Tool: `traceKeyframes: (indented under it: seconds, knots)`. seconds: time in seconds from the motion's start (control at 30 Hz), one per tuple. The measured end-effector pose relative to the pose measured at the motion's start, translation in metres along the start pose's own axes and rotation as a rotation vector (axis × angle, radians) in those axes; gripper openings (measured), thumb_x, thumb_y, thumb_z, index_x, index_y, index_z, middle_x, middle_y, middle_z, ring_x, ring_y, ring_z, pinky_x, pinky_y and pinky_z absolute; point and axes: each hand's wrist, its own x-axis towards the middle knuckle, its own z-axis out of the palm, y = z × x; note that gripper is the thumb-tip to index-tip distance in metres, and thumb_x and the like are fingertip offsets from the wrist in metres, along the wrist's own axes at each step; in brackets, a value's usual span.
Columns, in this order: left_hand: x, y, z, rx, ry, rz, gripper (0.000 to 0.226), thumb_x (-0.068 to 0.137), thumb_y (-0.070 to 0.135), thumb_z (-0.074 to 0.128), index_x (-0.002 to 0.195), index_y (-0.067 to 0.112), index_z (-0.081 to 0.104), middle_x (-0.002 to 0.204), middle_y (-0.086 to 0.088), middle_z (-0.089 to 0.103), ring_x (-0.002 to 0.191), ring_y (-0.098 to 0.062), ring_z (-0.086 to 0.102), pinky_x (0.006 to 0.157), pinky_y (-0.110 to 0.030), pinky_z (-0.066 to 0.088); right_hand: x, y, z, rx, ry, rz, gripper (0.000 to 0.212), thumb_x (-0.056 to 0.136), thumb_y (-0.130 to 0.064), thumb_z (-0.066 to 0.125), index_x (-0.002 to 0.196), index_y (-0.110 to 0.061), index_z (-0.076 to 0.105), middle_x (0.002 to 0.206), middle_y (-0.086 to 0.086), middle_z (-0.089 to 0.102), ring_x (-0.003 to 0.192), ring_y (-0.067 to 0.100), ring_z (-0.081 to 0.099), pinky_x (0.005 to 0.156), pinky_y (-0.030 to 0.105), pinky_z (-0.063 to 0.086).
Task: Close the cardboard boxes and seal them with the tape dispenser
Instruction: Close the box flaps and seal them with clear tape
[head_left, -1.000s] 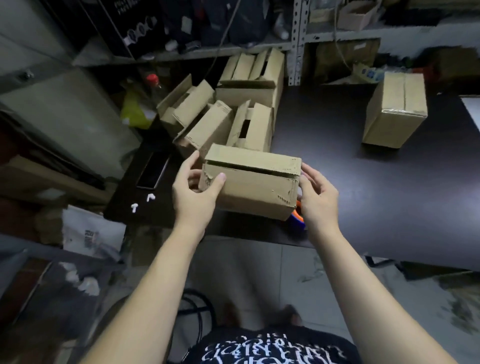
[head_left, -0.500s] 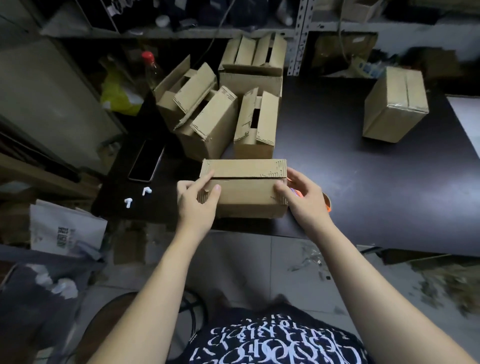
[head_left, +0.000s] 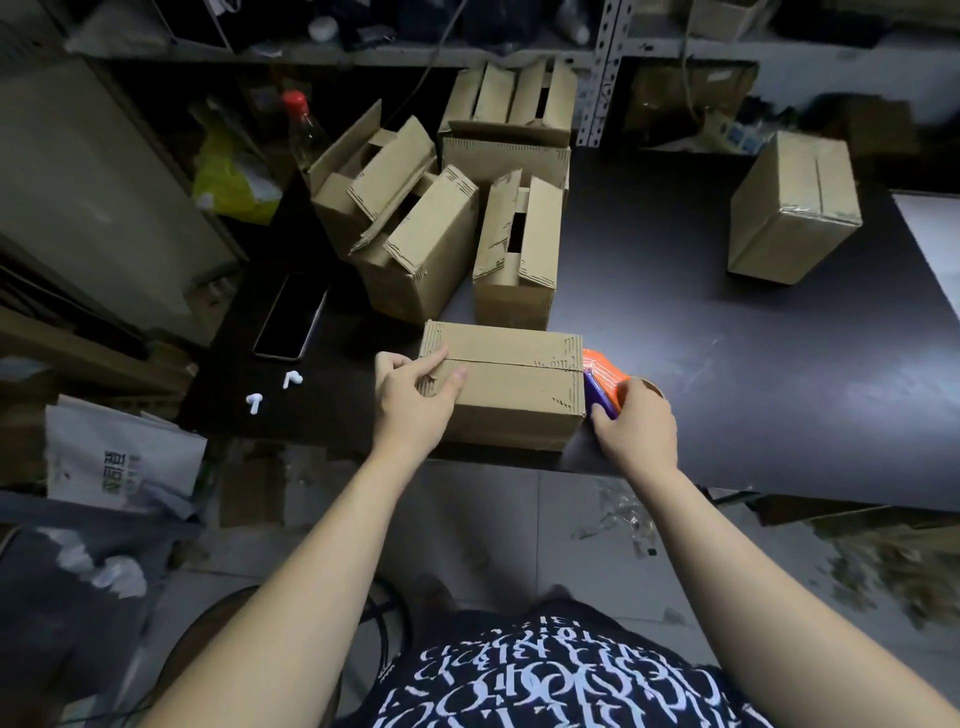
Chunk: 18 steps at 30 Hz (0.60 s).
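Observation:
A closed cardboard box (head_left: 511, 384) with its flaps folded shut sits at the near edge of the dark table (head_left: 753, 364). My left hand (head_left: 415, 400) rests on the box's left end, fingers laid over the top flaps and holding them down. Just right of the box lies the orange and purple tape dispenser (head_left: 602, 382). My right hand (head_left: 636, 431) closes its fingers round the dispenser's near end. Behind the box stand several open boxes (head_left: 452, 218) with raised flaps. One taped box (head_left: 792, 208) sits apart at the far right.
A black phone (head_left: 291, 317) and two white earbuds (head_left: 272, 392) lie on the table's left part. A bottle with a red cap (head_left: 301, 130) and a yellow bag stand behind. Shelving runs along the back. Paper bags and scraps litter the floor below.
The box was held in the air by both hands, then set down at the table edge. My right hand left the box's right end and took hold of the tape dispenser.

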Motion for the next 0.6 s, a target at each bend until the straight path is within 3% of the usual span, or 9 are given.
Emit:
traceKeyframes:
  seconds: [0.2,0.3,0.43,0.53,0.6]
  knots:
    - [0.002,0.0,-0.004,0.051,-0.024,0.004,0.043,0.091,0.04,0.077,0.132,0.026,0.072,0.111,-0.002,0.044,0.099,-0.011,0.051,0.092,-0.018,0.041,0.001,0.007,0.013,-0.161,0.018,0.019,0.036,0.097,-0.033,0.07,0.121,-0.009,0.059,0.114,0.014,0.069,0.103,0.036,0.067,0.077,0.037,0.051]
    - [0.007,0.005,-0.008,0.194,-0.048,0.029,0.045,0.091,0.047,0.074,0.133,0.03,0.071,0.111,0.0,0.043,0.111,-0.019,0.049,0.101,-0.036,0.047,-0.001,0.004,0.002,-0.005,0.098,0.023,0.034,0.101,-0.033,0.064,0.118,-0.006,0.053,0.113,0.02,0.067,0.102,0.043,0.064,0.075,0.038,0.043]
    - [0.017,0.027,-0.018,0.34,-0.058,0.008,0.041,0.084,0.045,0.079,0.123,0.035,0.072,0.12,-0.001,0.046,0.123,-0.026,0.045,0.111,-0.04,0.037,-0.01,-0.008,-0.024,0.32,0.222,-0.065,0.035,0.102,-0.03,0.063,0.121,-0.005,0.049,0.113,0.022,0.065,0.096,0.044,0.06,0.072,0.034,0.038]
    - [0.023,0.051,-0.028,0.226,-0.087,0.015,0.036,0.084,0.036,0.08,0.119,0.033,0.074,0.118,-0.002,0.055,0.117,-0.025,0.056,0.102,-0.044,0.05,-0.021,-0.02,-0.044,0.483,0.308,-0.199,0.03,0.098,-0.032,0.068,0.109,-0.008,0.054,0.097,0.012,0.066,0.078,0.028,0.058,0.058,0.013,0.039]
    - [0.027,0.074,-0.034,0.051,-0.133,0.076,0.031,0.089,0.032,0.078,0.12,0.028,0.076,0.11,0.002,0.065,0.106,-0.015,0.063,0.093,-0.035,0.055,-0.027,-0.029,-0.055,0.551,0.368,-0.294,0.032,0.088,-0.038,0.07,0.097,-0.011,0.054,0.082,0.005,0.063,0.068,0.02,0.056,0.056,0.013,0.039]
